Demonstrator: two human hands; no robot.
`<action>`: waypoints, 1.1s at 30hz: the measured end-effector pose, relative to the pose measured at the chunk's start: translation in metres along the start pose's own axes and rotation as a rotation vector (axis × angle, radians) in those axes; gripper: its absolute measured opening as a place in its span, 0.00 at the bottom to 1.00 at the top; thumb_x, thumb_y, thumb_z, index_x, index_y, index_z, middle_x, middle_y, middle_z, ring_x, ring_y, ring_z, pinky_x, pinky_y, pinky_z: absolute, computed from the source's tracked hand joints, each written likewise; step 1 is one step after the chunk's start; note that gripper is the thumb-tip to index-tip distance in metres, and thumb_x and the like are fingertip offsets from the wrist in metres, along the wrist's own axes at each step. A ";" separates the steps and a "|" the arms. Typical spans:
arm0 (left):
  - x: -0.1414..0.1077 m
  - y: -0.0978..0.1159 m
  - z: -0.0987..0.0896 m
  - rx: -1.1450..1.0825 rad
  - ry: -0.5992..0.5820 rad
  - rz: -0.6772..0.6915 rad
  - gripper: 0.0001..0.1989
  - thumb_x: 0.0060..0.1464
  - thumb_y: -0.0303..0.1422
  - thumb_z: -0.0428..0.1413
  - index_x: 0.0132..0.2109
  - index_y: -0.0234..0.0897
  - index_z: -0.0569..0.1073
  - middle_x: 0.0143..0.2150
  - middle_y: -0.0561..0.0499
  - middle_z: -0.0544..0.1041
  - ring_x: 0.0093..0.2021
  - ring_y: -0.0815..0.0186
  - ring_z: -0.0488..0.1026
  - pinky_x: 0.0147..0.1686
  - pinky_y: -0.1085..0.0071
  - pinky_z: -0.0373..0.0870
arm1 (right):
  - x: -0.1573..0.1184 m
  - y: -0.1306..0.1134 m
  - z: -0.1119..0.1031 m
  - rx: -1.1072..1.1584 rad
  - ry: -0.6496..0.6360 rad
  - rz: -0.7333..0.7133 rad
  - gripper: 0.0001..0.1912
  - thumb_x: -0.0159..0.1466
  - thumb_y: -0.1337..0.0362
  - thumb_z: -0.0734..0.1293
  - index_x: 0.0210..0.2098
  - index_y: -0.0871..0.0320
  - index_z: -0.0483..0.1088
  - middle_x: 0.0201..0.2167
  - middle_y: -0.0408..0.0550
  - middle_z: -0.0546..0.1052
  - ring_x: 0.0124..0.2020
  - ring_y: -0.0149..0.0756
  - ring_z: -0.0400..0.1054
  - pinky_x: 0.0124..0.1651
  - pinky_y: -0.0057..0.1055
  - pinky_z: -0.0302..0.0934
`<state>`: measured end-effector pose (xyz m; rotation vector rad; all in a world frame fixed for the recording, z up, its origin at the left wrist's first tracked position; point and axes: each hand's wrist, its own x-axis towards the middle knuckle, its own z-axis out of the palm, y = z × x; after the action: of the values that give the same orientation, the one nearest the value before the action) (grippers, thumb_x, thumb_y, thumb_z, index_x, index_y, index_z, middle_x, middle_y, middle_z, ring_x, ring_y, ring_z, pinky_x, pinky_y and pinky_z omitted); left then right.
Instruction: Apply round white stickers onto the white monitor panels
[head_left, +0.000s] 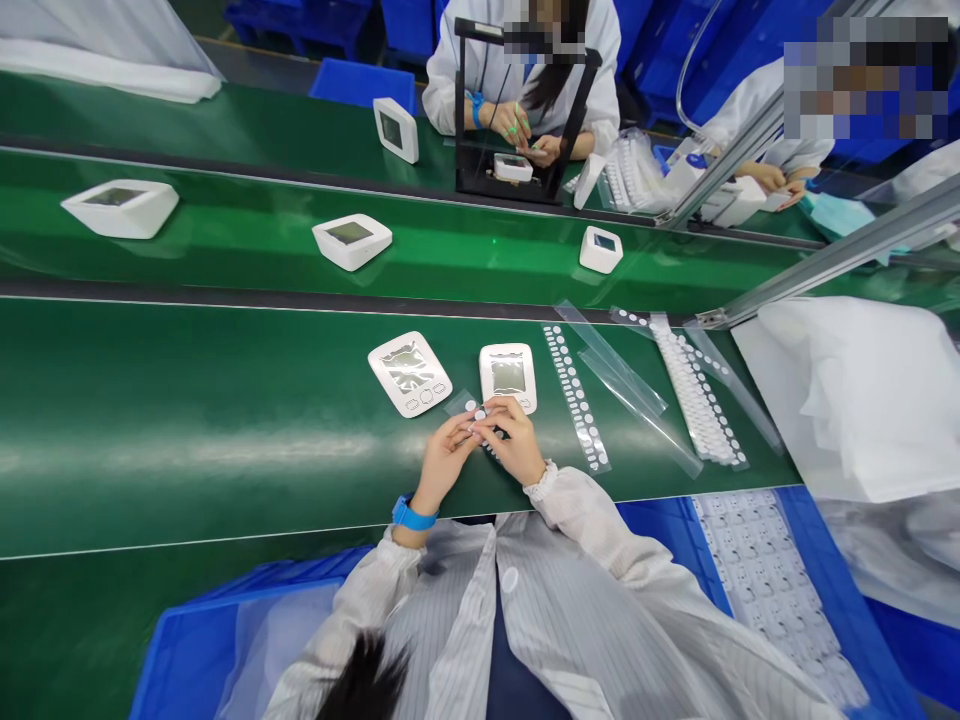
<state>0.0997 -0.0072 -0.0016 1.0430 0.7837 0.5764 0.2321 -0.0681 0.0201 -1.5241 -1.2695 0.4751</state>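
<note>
Near the front of the green bench, my left hand (pixel 445 458) and my right hand (pixel 516 442) meet with fingertips pinched together. Between them is a clear strip of round white stickers (pixel 470 406), partly covered by my fingers. Both hands are closed on this strip. Just beyond my right hand lies a white device with a screen (pixel 508 372), its lower edge overlapped by my fingers. To the left, a second white device (pixel 410 374) lies tilted, with a shiny film on its screen and button outlines below. Another sticker strip (pixel 576 398) lies right of my right hand.
Clear empty strips (pixel 630 385) and a stack of sticker strips (pixel 697 395) lie to the right. White devices (pixel 352 241) sit on the green conveyor (pixel 465 262). A metal post (pixel 817 247) slants at right. Blue bins (pixel 172 640) stand below. Two co-workers sit opposite.
</note>
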 end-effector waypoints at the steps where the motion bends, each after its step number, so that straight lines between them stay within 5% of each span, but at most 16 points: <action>1: 0.000 0.000 0.000 0.004 -0.001 -0.001 0.25 0.49 0.38 0.64 0.54 0.35 0.72 0.47 0.43 0.78 0.48 0.58 0.77 0.50 0.61 0.74 | 0.000 0.000 0.001 0.001 0.010 0.013 0.08 0.67 0.63 0.65 0.33 0.58 0.75 0.45 0.53 0.70 0.39 0.35 0.69 0.47 0.37 0.67; 10: 0.000 0.001 0.002 0.053 0.093 0.021 0.20 0.48 0.38 0.63 0.47 0.33 0.72 0.39 0.45 0.79 0.40 0.61 0.78 0.45 0.64 0.75 | -0.010 -0.008 0.007 -0.167 0.023 -0.022 0.06 0.68 0.65 0.63 0.36 0.57 0.72 0.45 0.53 0.70 0.49 0.40 0.65 0.53 0.42 0.63; 13: 0.000 0.004 0.004 0.070 0.110 0.023 0.20 0.51 0.40 0.63 0.47 0.33 0.71 0.40 0.44 0.79 0.41 0.60 0.78 0.47 0.62 0.75 | -0.011 -0.009 -0.008 -0.198 0.014 0.003 0.07 0.68 0.64 0.64 0.36 0.55 0.73 0.46 0.52 0.70 0.51 0.41 0.64 0.55 0.43 0.61; 17: 0.000 0.005 0.006 0.080 0.113 0.017 0.22 0.51 0.41 0.63 0.48 0.32 0.71 0.40 0.43 0.79 0.42 0.59 0.78 0.47 0.61 0.74 | -0.004 0.010 -0.040 -0.226 0.217 0.166 0.08 0.65 0.62 0.66 0.32 0.58 0.73 0.46 0.55 0.69 0.51 0.42 0.66 0.57 0.45 0.62; 21: -0.001 0.004 0.005 0.074 0.111 0.016 0.22 0.49 0.40 0.64 0.47 0.33 0.71 0.40 0.43 0.79 0.43 0.59 0.78 0.48 0.60 0.74 | 0.001 0.033 -0.059 -0.110 0.206 0.338 0.11 0.62 0.57 0.68 0.31 0.60 0.74 0.44 0.54 0.70 0.44 0.40 0.70 0.48 0.41 0.70; 33: -0.001 0.003 0.004 0.078 0.114 0.019 0.21 0.49 0.40 0.65 0.47 0.32 0.71 0.40 0.43 0.79 0.44 0.59 0.78 0.49 0.60 0.74 | -0.004 0.034 -0.045 0.028 0.334 0.414 0.13 0.61 0.55 0.69 0.31 0.61 0.73 0.44 0.54 0.69 0.45 0.39 0.70 0.46 0.38 0.73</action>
<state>0.1022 -0.0088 0.0022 1.0973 0.9035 0.6303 0.2829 -0.0886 0.0062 -1.7630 -0.6878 0.4734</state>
